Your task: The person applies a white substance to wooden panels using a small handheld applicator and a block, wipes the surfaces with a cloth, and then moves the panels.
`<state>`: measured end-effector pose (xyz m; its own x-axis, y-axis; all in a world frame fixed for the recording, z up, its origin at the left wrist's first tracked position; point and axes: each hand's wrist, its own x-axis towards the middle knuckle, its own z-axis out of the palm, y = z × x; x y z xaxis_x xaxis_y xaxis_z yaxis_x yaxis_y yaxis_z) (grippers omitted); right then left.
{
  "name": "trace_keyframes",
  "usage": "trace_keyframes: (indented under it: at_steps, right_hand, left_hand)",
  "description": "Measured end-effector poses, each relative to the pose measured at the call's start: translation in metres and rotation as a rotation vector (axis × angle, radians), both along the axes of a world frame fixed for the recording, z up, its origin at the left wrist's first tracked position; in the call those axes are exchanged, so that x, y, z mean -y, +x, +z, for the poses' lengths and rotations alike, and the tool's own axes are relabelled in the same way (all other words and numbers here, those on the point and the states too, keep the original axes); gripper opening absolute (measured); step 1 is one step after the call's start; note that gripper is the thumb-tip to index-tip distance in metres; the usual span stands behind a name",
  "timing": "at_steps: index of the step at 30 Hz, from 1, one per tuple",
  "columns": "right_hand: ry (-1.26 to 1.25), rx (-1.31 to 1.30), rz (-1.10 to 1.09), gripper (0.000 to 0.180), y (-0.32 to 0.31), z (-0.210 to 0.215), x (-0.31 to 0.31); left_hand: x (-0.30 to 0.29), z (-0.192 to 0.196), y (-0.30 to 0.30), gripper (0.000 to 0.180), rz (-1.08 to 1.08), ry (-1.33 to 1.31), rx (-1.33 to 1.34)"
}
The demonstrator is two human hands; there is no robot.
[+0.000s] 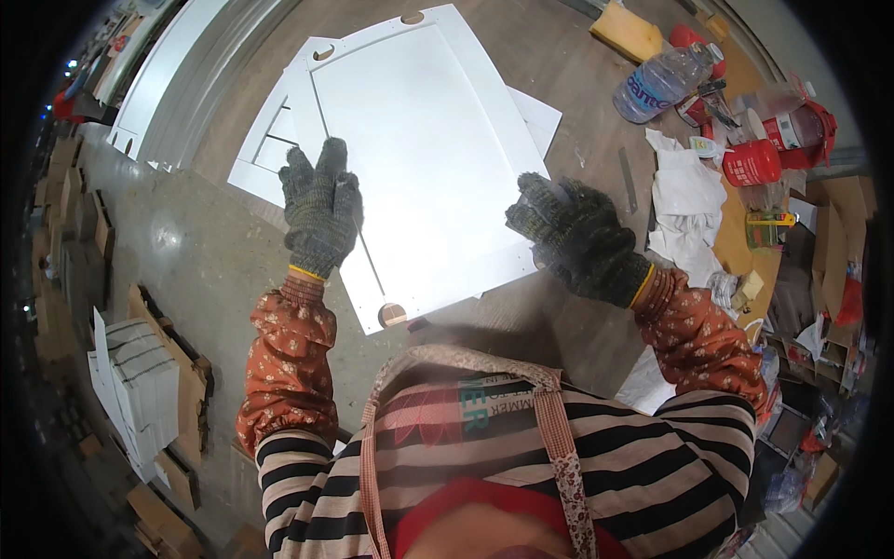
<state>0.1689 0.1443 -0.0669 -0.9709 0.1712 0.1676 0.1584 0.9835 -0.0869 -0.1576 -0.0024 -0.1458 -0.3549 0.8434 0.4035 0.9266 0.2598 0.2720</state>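
A white flat panel (419, 158), with narrow grooves near its edges and rounded cutouts at the corners, lies tilted on the workbench (615, 140). Beneath it, part of another white panel (251, 168) sticks out at the left. My left hand (321, 210), in a dark grey knit glove, rests with fingers stretched out along the top panel's left edge. At that panel's right edge is my right hand (587, 233), gloved alike, its fingers curled in. A small greyish thing seems to show at those fingers, too unclear to name.
On the bench's right side stand a clear plastic bottle (666, 82), a red tub (751, 163), a yellow sponge-like block (626, 37) and a crumpled white cloth (687, 200). Stacked white boards (140, 382) and cardboard are on the floor at left.
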Motion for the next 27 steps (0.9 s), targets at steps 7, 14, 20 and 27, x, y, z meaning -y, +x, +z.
trace_keyframes:
  at_steps: [7, 14, 20, 27]
  right_hand:
    - [0.247, -0.091, -0.117, 0.040, -0.155, -0.011, -0.135]
    - [0.196, -0.121, -0.156, 0.035, -0.188, -0.011, -0.145]
    - [-0.223, 0.094, -0.206, 0.022, -0.050, 0.012, -0.015]
    - [0.013, -0.013, -0.129, 0.035, -0.118, 0.000, -0.102]
  left_hand:
    - [0.002, 0.010, 0.000, 0.047, -0.052, -0.033, 0.042]
    - [-0.002, 0.011, 0.008, 0.041, 0.001, 0.093, 0.126]
    - [-0.002, 0.013, 0.008, 0.042, 0.017, 0.079, 0.062]
    - [0.001, 0.005, 0.002, 0.042, -0.054, 0.047, 0.161]
